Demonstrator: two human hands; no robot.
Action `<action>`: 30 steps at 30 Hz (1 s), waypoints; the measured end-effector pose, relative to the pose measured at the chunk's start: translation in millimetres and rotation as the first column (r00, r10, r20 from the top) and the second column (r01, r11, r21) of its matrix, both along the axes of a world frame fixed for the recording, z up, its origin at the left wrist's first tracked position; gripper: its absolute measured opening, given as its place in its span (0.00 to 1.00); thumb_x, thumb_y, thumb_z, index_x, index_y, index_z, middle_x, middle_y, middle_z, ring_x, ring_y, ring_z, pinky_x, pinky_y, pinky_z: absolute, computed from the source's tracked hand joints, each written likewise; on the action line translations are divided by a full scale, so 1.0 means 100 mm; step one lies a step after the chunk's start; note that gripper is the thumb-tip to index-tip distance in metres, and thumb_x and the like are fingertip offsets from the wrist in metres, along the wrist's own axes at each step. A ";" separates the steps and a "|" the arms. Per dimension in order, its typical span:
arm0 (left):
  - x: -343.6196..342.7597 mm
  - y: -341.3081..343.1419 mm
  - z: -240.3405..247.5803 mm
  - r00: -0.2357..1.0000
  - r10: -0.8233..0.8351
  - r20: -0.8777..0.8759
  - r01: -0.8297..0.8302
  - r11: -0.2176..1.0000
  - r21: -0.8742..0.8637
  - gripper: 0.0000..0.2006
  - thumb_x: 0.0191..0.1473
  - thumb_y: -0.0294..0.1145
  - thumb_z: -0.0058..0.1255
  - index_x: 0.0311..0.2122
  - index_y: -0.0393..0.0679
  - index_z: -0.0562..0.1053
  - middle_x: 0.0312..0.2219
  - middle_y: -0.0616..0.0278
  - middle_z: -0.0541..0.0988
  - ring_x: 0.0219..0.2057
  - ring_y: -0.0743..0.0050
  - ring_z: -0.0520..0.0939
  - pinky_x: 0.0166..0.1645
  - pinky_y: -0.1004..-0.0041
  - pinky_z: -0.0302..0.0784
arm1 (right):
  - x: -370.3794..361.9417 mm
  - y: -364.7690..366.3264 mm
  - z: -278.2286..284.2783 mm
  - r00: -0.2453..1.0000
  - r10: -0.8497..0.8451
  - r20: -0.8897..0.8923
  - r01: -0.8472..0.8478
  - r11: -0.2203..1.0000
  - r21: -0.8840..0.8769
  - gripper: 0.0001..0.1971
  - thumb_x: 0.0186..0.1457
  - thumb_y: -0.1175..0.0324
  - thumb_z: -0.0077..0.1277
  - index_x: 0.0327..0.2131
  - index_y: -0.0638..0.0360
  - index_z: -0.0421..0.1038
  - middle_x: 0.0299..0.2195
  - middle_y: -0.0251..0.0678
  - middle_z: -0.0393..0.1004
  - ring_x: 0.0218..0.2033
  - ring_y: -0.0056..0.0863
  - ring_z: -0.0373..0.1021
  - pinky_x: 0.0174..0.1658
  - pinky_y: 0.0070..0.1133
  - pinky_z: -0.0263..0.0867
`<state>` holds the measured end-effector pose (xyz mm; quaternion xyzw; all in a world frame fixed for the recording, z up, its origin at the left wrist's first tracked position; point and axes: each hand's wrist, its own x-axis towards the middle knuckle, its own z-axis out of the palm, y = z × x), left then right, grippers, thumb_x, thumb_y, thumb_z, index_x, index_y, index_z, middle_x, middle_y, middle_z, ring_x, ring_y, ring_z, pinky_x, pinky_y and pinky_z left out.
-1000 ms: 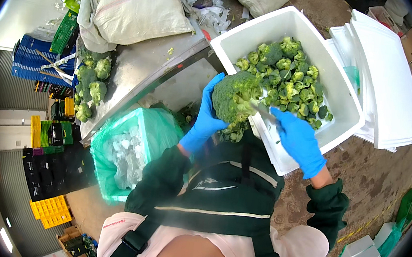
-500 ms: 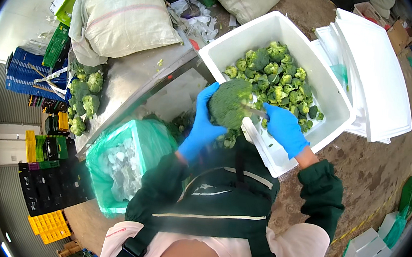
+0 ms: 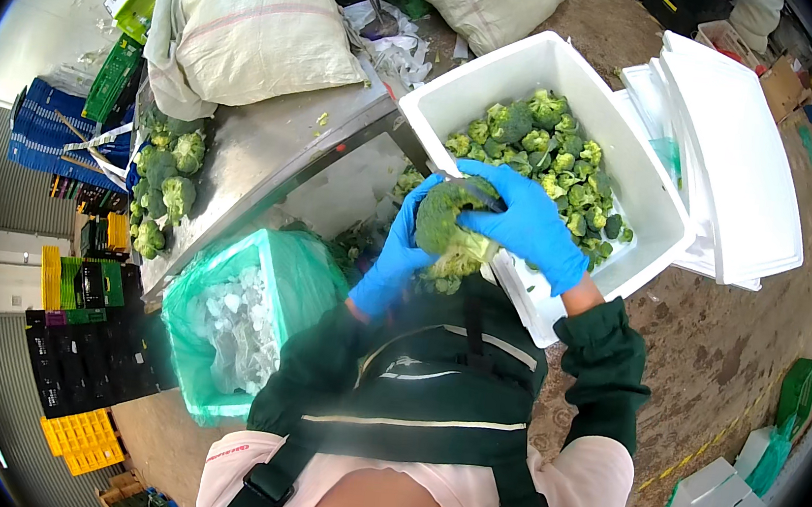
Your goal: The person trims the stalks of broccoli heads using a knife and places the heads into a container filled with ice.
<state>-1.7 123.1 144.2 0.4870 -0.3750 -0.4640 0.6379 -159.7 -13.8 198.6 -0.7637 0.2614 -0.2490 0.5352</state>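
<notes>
A broccoli head (image 3: 437, 219) is held in front of my chest, its cut stalk side turned partly into view. My left hand (image 3: 393, 260), in a blue glove, is closed around its left side. My right hand (image 3: 532, 227), also blue-gloved, grips a knife (image 3: 484, 196) whose dark blade lies against the top of the head; its fingers reach over the broccoli, and the handle is hidden in the palm. Just beyond the hands stands a white box (image 3: 646, 180) with many cut broccoli florets (image 3: 546, 145) at its bottom.
At left, a box with a green liner (image 3: 193, 300) holds clear, crumpled-looking pieces. Broccoli heads (image 3: 172, 174) and a full white sack (image 3: 256, 35) rest on the metal table (image 3: 259, 144). White lids (image 3: 730, 179) are stacked right of the box. Crates (image 3: 85, 438) stand far left.
My right hand has moved left and up, bringing the knife over the broccoli. The head has turned, showing more pale stalk and less crown. My left hand still holds it.
</notes>
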 end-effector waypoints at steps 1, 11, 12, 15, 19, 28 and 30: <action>-0.03 0.03 -0.02 0.998 0.020 -0.067 -0.020 1.000 0.001 0.45 0.30 0.31 0.59 0.59 0.41 0.55 0.54 0.59 0.63 0.55 0.68 0.64 0.59 0.68 0.60 | 0.07 -0.01 -0.02 0.997 0.053 -0.049 -0.053 0.999 0.014 0.24 0.44 0.66 0.57 0.48 0.52 0.68 0.38 0.42 0.73 0.38 0.34 0.70 0.44 0.24 0.64; 0.20 0.52 -0.16 0.667 0.268 -0.695 -0.210 0.963 0.170 0.36 0.32 0.24 0.43 0.56 0.37 0.58 0.49 0.50 0.68 0.49 0.52 0.71 0.54 0.57 0.68 | -0.49 -0.40 -0.60 0.904 -0.393 -0.168 0.419 0.891 0.174 0.28 0.50 0.61 0.54 0.53 0.62 0.62 0.43 0.41 0.72 0.26 0.17 0.69 0.21 0.12 0.64; 0.27 0.53 -0.14 0.725 0.205 -0.657 -0.177 0.978 0.109 0.36 0.32 0.24 0.46 0.55 0.37 0.58 0.49 0.51 0.68 0.49 0.53 0.71 0.54 0.57 0.68 | -0.39 -0.11 -0.35 0.919 -0.322 -0.227 0.390 0.826 0.407 0.26 0.51 0.61 0.53 0.52 0.62 0.63 0.42 0.40 0.72 0.21 0.15 0.67 0.19 0.11 0.62; 0.26 0.46 -0.16 0.758 0.084 -0.647 -0.122 0.992 -0.014 0.33 0.35 0.22 0.46 0.54 0.38 0.60 0.49 0.53 0.69 0.50 0.53 0.70 0.55 0.56 0.67 | -0.20 0.35 -0.35 0.981 -0.192 0.033 0.149 0.849 0.506 0.23 0.57 0.55 0.45 0.52 0.58 0.65 0.41 0.37 0.73 0.14 0.13 0.62 0.15 0.10 0.54; 0.10 0.30 -0.01 0.940 0.057 -0.337 -0.121 0.978 -0.172 0.49 0.30 0.26 0.60 0.61 0.43 0.49 0.56 0.57 0.59 0.57 0.62 0.63 0.59 0.63 0.60 | 0.08 0.56 -0.76 0.940 -0.319 0.120 0.123 0.645 0.754 0.18 0.55 0.53 0.47 0.39 0.58 0.68 0.21 0.32 0.69 0.12 0.18 0.60 0.15 0.13 0.55; 0.06 0.57 -0.11 0.644 0.218 -0.733 -0.245 0.967 0.073 0.44 0.38 0.36 0.58 0.61 0.44 0.51 0.56 0.57 0.59 0.56 0.60 0.63 0.59 0.63 0.60 | 0.17 0.94 -0.43 0.985 -0.170 -0.009 0.108 0.582 0.806 0.23 0.52 0.53 0.52 0.44 0.58 0.63 0.19 0.33 0.68 0.15 0.23 0.65 0.18 0.21 0.61; 0.05 0.68 -0.05 0.496 0.218 -0.841 -0.226 0.967 0.118 0.38 0.40 0.29 0.54 0.59 0.44 0.54 0.54 0.57 0.61 0.55 0.60 0.64 0.59 0.64 0.60 | 0.11 0.80 -0.63 0.989 -0.124 -0.086 0.143 0.947 0.287 0.23 0.52 0.54 0.52 0.47 0.57 0.63 0.24 0.37 0.70 0.18 0.26 0.67 0.21 0.24 0.63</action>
